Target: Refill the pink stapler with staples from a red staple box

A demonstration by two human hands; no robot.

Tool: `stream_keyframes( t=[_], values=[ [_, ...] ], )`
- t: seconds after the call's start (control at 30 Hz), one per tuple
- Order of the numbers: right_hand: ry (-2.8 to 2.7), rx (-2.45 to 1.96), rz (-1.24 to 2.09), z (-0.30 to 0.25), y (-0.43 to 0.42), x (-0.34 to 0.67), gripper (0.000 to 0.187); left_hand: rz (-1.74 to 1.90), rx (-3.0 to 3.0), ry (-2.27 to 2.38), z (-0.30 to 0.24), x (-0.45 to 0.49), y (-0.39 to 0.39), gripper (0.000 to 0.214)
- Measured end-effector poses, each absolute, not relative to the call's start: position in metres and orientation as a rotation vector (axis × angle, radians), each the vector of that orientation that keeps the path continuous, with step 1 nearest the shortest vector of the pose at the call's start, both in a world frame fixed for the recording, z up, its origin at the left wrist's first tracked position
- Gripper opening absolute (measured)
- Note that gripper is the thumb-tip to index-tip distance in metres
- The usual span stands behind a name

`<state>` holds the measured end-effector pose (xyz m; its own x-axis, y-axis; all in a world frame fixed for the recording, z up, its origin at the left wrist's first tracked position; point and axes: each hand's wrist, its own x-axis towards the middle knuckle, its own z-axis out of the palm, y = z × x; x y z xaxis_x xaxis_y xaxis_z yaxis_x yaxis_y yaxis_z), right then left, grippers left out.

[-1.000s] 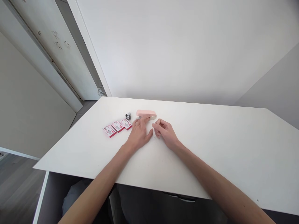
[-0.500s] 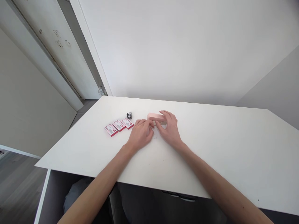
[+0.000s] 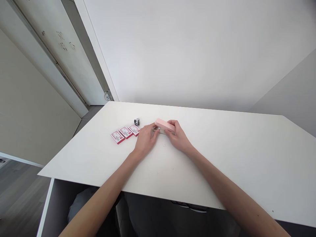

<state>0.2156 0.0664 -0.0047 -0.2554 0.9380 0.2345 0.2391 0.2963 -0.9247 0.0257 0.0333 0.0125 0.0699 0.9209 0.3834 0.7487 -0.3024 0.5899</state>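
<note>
A long pink stapler [image 3: 165,124] is held just above the white desk, its pale, partly clear lower side facing me. My right hand [image 3: 179,136] grips the right end, thumb in front and fingers behind. At the left end, my left hand [image 3: 145,139] has its thumb and fingertips closed on the lower part, next to a small dark patch. Its fingers partly hide that end.
Three red-and-white small boxes [image 3: 125,132] lie in a slanting row left of my left hand. Behind them sits a small black-and-silver staple remover [image 3: 136,121]. The white desk [image 3: 234,158] meets a white wall at the back.
The stapler has tilted, so more of its pink top and its lower side show. My left hand has shifted slightly left, and my right fingers have dropped lower around the right end.
</note>
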Motion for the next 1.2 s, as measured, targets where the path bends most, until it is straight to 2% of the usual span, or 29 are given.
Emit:
stream_keyframes(
  t=[0.23,0.57,1.2],
  values=[
    [-1.661,-1.115,0.943,-0.0012,0.0623,0.2136,0.037,1.116,2.073,1.638,0.0212,0.0265,0.0276,0.024],
    [-1.699,-1.083,0.981,0.0018,0.0593,0.2128,0.037,1.135,1.948,1.693,0.0225,0.0266,0.0264,0.014],
    [-1.678,-1.044,1.105,0.0032,0.0587,0.2187,0.044,1.061,1.905,1.696,0.0168,0.0254,0.0284,0.023]
  ],
)
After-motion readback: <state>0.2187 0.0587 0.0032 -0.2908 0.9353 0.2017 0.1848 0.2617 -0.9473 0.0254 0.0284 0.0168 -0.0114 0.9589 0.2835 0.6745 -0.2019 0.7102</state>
